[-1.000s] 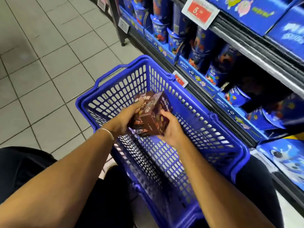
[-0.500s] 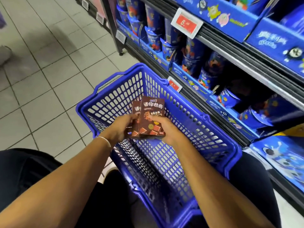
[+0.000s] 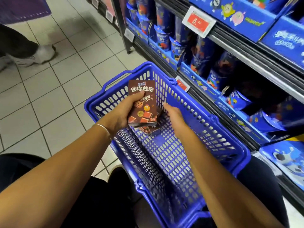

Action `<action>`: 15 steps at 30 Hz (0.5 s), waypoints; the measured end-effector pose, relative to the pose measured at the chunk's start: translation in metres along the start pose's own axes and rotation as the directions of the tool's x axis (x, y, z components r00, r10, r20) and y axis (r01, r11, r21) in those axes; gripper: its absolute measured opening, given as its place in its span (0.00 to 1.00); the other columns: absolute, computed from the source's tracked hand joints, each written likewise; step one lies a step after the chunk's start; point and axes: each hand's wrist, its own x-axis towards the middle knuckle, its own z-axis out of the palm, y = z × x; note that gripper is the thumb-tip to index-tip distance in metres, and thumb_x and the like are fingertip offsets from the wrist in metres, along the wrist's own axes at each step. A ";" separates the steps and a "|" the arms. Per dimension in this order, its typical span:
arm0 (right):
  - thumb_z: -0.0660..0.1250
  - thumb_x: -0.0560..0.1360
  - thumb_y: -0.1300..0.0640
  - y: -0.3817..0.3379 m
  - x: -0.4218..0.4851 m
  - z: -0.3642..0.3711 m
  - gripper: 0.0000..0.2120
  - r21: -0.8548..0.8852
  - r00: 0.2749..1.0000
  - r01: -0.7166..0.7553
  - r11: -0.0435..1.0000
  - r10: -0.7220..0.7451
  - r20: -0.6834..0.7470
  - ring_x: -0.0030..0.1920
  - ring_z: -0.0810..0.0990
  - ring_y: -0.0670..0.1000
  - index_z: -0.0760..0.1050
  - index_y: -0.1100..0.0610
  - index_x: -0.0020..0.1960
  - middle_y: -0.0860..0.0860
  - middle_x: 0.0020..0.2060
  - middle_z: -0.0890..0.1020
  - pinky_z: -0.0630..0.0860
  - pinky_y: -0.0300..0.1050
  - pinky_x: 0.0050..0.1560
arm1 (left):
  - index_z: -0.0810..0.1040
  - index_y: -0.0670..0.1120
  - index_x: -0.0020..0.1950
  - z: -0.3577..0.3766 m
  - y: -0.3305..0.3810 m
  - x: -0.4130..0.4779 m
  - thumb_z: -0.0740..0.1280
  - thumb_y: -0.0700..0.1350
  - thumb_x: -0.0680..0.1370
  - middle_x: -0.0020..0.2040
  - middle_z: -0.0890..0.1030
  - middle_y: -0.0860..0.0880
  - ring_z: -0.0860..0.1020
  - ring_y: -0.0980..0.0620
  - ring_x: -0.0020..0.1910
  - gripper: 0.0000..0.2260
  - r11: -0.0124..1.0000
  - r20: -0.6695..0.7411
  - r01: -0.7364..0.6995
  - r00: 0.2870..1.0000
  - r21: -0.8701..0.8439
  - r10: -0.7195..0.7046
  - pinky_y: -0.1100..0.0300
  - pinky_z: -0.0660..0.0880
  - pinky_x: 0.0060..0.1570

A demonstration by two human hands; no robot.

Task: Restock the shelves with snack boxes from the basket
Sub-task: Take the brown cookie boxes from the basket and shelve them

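Right, the left hand (image 3: 120, 113) has a snack box (image 3: 142, 102) gripped, thumb pressed across the front and fingers wrapped behind it. It is held upright just above the far end of the blue basket (image 3: 212, 119). It's a tall, flat, dark brown carton with bold white lettering across the top, a small blue logo above that, a cookie picture in the middle and chocolate squares along the bottom. Below it, a second brown box (image 3: 148, 130) lies on the basket's mesh floor, partly hidden. The right hand (image 3: 174, 116) is down inside the basket beside that one, fingers loose and fairly straight, holding nothing. A thin bracelet (image 3: 103, 129) sits on the left wrist. To the right, the shelf (image 3: 246, 51) carries rows of blue cups (image 3: 162, 40) and a red price tag (image 3: 198, 22). Someone's pale shoe (image 3: 42, 53) stands on the tiled floor, far left.
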 end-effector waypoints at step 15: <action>0.79 0.69 0.51 0.058 -0.003 0.057 0.31 -0.399 0.989 0.148 0.905 -0.136 0.058 0.63 0.79 0.55 0.74 0.55 0.69 0.53 0.62 0.81 0.75 0.50 0.64 | 0.77 0.44 0.63 -0.031 -0.025 -0.019 0.74 0.57 0.78 0.45 0.89 0.44 0.89 0.45 0.40 0.21 0.993 -0.128 0.008 0.992 -0.118 -0.023 0.50 0.84 0.35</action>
